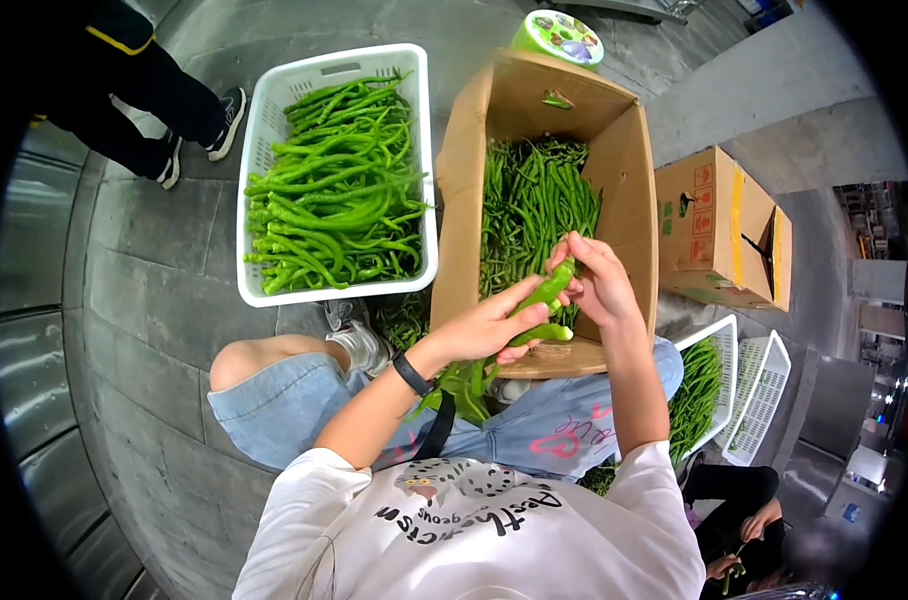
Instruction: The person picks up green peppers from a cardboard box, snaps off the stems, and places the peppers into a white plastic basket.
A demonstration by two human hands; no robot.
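Observation:
My left hand [489,328] is closed around several long green peppers [546,297], whose stem ends poke out past the thumb. My right hand [596,283] pinches the upper end of one pepper, just above the left hand. Both hands are over the near end of an open cardboard box [619,160]. Inside that box lies a deep pile of thin green peppers [539,200]. To its left stands a white plastic basket [429,225] heaped with longer peppers [339,180], mostly laid side by side. More green peppers [464,388] hang below my left hand, over my lap.
A taped cardboard carton [709,215] stands at right. Behind the box is a round green-and-white stool [559,38]. Lower right are a white crate of peppers [699,390], another white crate [759,395], and a seated person's hands [759,520]. Another person's legs [164,95] are upper left.

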